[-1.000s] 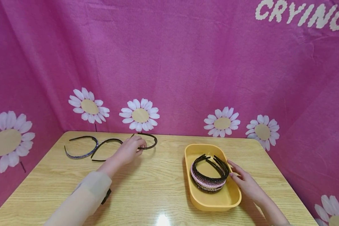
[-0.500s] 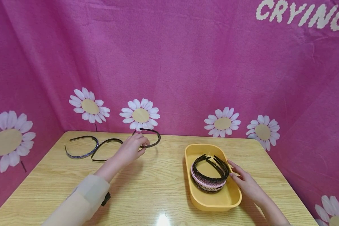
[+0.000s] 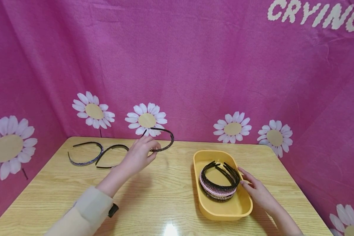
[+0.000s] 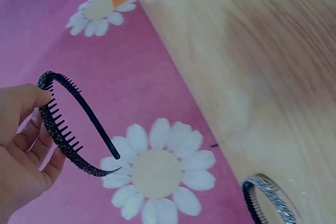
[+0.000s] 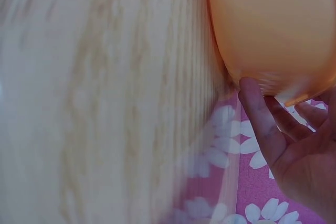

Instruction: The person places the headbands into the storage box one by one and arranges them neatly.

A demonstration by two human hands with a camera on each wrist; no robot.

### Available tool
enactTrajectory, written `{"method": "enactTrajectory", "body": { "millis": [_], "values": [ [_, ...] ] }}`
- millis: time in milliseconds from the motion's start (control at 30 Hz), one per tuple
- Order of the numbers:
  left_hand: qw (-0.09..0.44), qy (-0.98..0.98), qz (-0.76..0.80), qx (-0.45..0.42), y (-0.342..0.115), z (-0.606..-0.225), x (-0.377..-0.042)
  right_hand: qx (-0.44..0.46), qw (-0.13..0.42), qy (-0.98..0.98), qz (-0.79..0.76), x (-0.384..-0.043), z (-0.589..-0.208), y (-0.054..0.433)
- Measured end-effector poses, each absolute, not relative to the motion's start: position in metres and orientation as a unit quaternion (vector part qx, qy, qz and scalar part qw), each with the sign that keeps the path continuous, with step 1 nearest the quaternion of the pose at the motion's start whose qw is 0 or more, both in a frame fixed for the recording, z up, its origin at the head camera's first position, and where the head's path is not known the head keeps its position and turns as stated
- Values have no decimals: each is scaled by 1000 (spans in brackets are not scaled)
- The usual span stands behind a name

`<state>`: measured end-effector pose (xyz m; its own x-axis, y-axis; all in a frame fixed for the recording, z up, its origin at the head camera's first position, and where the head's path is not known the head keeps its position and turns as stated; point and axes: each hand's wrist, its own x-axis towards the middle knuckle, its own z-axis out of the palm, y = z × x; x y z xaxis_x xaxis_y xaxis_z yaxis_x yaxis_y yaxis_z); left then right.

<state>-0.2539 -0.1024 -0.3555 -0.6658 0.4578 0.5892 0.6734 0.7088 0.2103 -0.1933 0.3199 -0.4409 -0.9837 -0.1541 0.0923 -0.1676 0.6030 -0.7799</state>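
Note:
In the head view my left hand [image 3: 141, 152] holds a black glittery headband [image 3: 170, 144] above the back of the table. The left wrist view shows comb teeth along the headband's inner side, with thumb and fingers pinching its curved band. My right hand [image 3: 260, 194] rests against the right side of a yellow plastic bin [image 3: 224, 217]; in the right wrist view its extended fingers [image 5: 262, 124] touch the bin's outer wall. Inside the bin lies a stack of headbands [image 3: 218, 191], black, pink and glittery, with their ends toward the back.
Two more headbands lie at the table's back left: a blue glittery one [image 3: 87, 162] and a black toothed one [image 3: 118, 146]. A pink cloth [image 3: 188, 82] with daisies and white lettering hangs behind the wooden table [image 3: 153, 203].
My left hand has raised the black headband off the table and shifted it slightly right. My right hand and the bin have stayed in place.

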Motion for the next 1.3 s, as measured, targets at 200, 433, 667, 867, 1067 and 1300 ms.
{"method": "enactTrajectory", "body": {
  "millis": [200, 433, 667, 867, 1067, 1300],
  "values": [
    [270, -878, -224, -324, -93, -343, -241, 93, 10, -893, 440, -193, -441, 320],
    [290, -864, -236, -338, -80, -333, -228, 90, 9, -893, 441, -193, -441, 320],
    [307, -838, -264, -366, -68, -329, -218, 89, 7, -893, 441, -194, -441, 320],
    [320, -810, -290, -396, -57, -328, -212, 88, 10, -897, 433, -194, -440, 320],
    [325, -789, -310, -420, -45, -330, -207, 89, 13, -899, 429, -193, -440, 320],
    [321, -775, -318, -442, -34, -334, -203, 88, 13, -901, 425, -193, -440, 319]
  ]
}}
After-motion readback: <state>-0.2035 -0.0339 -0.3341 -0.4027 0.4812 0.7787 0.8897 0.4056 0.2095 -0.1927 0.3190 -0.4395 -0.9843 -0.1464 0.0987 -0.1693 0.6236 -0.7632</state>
